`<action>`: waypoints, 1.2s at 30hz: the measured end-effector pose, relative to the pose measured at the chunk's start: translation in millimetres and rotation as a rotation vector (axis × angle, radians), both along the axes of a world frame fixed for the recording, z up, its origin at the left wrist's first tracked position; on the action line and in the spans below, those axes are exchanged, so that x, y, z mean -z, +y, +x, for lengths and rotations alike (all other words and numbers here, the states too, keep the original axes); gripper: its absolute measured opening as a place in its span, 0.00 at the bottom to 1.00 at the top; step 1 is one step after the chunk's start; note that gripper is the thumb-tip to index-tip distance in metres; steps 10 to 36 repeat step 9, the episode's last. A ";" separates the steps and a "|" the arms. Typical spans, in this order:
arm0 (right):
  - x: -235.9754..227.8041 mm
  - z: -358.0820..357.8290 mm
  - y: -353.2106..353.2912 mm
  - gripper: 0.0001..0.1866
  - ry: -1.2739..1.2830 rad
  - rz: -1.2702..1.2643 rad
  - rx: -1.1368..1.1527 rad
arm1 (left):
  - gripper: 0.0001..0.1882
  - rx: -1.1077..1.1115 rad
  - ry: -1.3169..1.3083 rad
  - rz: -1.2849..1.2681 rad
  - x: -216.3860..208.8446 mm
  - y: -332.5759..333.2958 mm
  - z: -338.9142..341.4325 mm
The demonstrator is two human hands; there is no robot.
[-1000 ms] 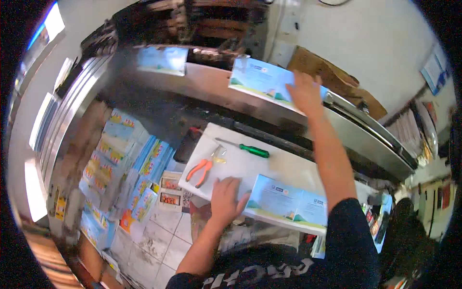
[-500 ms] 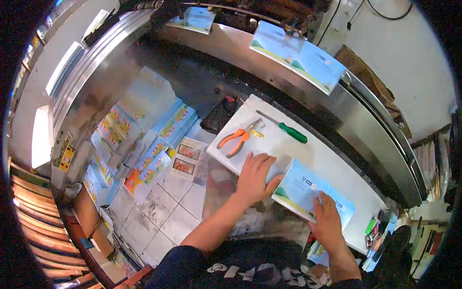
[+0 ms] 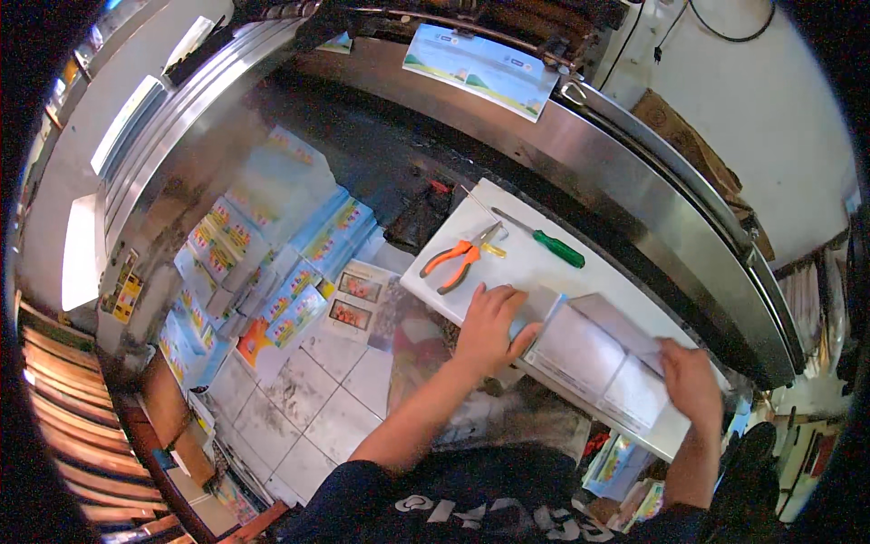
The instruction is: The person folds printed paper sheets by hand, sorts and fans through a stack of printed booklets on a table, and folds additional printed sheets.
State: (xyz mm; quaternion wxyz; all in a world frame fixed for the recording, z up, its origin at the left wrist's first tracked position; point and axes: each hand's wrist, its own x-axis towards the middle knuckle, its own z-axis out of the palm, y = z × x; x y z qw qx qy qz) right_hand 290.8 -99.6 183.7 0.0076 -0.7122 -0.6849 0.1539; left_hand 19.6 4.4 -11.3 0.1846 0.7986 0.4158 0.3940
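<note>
A pale printed sheet (image 3: 580, 352) with two light panels lies on the white tabletop (image 3: 544, 208). Its far part rises off the surface as a greyish flap. My right hand (image 3: 693, 385) closes on the right end of that flap, somewhat smeared by motion. Against the sheet's left end rests my left hand (image 3: 492, 328), fingers stretched and thumb apart; something bluish beside it is partly hidden. Farther along the tabletop are orange-handled pliers (image 3: 460, 257) and a green-handled screwdriver (image 3: 548, 240).
Beyond the table runs a curved metal machine edge (image 3: 634, 163) carrying a blue printed sheet (image 3: 480, 71). Stacks of colourful printed sheets (image 3: 317, 240) stand on the tiled floor (image 3: 304, 408) at left. More printed papers (image 3: 618, 467) sit below the table's near edge.
The sheet's blue printed face has given way to a pale side as my right hand moved right and lifted a flap. On the machine, the blue sheets have shifted left.
</note>
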 end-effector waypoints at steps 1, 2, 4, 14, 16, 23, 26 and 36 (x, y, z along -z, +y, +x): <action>-6.9 10.4 8.0 0.14 -0.030 0.030 0.015 | 0.27 0.001 0.000 0.006 0.0 0.7 1.2; -10.9 31.3 13.4 0.13 -0.087 0.066 0.037 | 0.27 0.001 -0.004 0.007 -1.4 0.2 1.2; -31.5 75.8 28.1 0.13 -0.312 0.228 0.100 | 0.27 0.000 -0.005 0.019 -8.6 -1.0 3.8; -86.2 111.0 144.3 0.22 -0.306 1.035 0.188 | 0.30 0.013 0.035 -0.040 -1.5 -0.2 5.4; -86.2 111.0 144.3 0.22 -0.306 1.035 0.188 | 0.30 0.013 0.035 -0.040 -1.5 -0.2 5.4; -86.2 111.0 144.3 0.22 -0.306 1.035 0.188 | 0.30 0.013 0.035 -0.040 -1.5 -0.2 5.4; -86.2 111.0 144.3 0.22 -0.306 1.035 0.188 | 0.30 0.013 0.035 -0.040 -1.5 -0.2 5.4; -86.2 111.0 144.3 0.22 -0.306 1.035 0.188 | 0.30 0.013 0.035 -0.040 -1.5 -0.2 5.4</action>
